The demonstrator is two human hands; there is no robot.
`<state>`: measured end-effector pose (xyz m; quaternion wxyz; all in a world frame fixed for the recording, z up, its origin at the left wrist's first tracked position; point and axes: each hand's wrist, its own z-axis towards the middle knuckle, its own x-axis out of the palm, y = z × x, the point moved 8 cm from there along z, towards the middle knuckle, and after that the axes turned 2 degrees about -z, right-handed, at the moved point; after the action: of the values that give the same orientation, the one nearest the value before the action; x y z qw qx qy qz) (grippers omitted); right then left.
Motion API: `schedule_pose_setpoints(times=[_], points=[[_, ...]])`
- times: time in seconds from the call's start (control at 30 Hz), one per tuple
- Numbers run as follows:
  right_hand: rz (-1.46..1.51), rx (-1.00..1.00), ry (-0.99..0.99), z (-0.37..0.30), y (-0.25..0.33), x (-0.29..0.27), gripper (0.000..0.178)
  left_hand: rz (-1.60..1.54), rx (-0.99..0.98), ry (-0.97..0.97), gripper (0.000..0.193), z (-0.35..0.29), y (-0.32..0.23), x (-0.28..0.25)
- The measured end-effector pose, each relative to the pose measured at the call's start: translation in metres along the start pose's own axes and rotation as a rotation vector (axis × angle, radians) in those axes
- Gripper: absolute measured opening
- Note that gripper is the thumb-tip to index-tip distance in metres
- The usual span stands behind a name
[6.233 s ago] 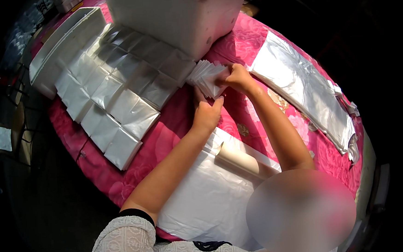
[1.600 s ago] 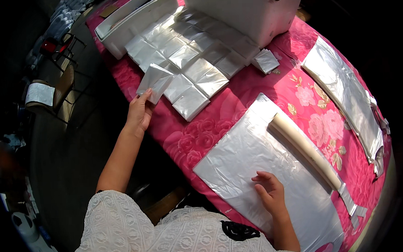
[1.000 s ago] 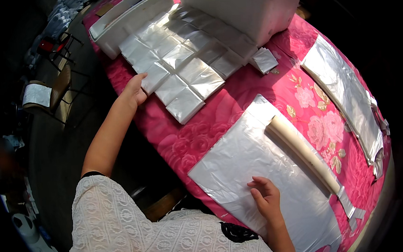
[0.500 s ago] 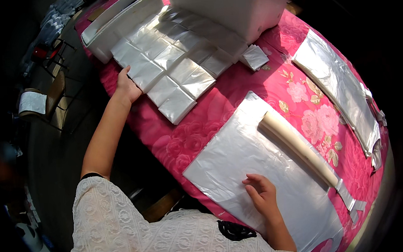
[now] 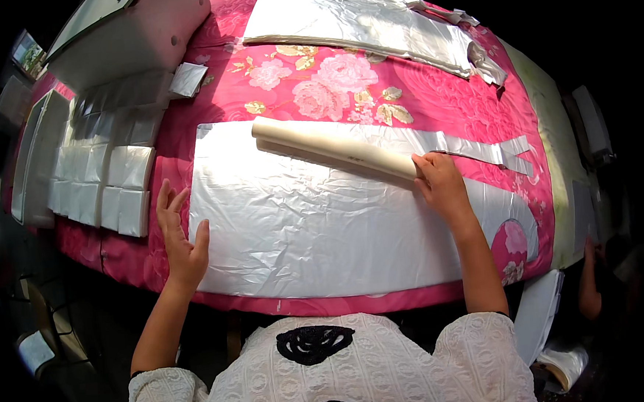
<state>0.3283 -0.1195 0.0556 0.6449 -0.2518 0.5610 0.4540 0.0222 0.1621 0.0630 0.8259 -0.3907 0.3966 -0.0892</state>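
Left hand (image 5: 183, 246): fingers spread wide, left of the middle, by the edge of the big white bag (image 5: 317, 234).
Right hand (image 5: 441, 185): holding the right end of the tube (image 5: 333, 146), right of the middle.
Where the tube is: on the big white bag, slanting across the middle.
Small folded bags (image 5: 103, 174): in rows at the left.
White box (image 5: 135, 39): upper left.
Flowery pink cloth (image 5: 220, 108): under the bags.

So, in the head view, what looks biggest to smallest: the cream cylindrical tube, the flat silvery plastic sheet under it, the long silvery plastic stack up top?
1. flat silvery plastic sheet
2. long silvery plastic stack
3. cream cylindrical tube
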Motion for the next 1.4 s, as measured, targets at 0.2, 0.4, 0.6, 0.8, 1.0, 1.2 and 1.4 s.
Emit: schedule_pose_setpoints(times=[0.2, 0.4, 0.6, 0.8, 1.0, 1.2, 1.4], points=[[-0.005, 0.155, 0.235, -0.063, 0.010, -0.007, 0.058, -0.121, 0.179, 0.485, 0.064, -0.013, -0.101, 0.164], [0.332, -0.023, 0.236, -0.133, 0.062, -0.001, 0.061, -0.083, 0.349, 0.575, 0.080, -0.040, -0.153, 0.236], [0.072, 0.260, 0.044, -0.167, -0.096, -0.012, 0.050, -0.037, 0.440, 0.668, 0.079, -0.071, -0.187, 0.252], [-0.265, 0.707, -0.196, -0.269, -0.273, -0.063, 0.036, -0.005, 0.447, 0.684, 0.073, -0.077, -0.209, 0.268], [-0.321, 0.744, -0.365, -0.274, -0.263, -0.086, 0.019, 0.017, 0.445, 0.676, 0.068, -0.077, -0.213, 0.268], [0.272, 0.744, -0.500, -0.215, -0.163, -0.091, 0.011, -0.325, 0.358, 0.682, 0.063, -0.070, -0.225, 0.257], [0.690, 0.093, -0.046, -0.138, 0.067, -0.050, 0.018, -1.075, -0.785, 0.945, 0.037, -0.066, -0.188, 0.279]])
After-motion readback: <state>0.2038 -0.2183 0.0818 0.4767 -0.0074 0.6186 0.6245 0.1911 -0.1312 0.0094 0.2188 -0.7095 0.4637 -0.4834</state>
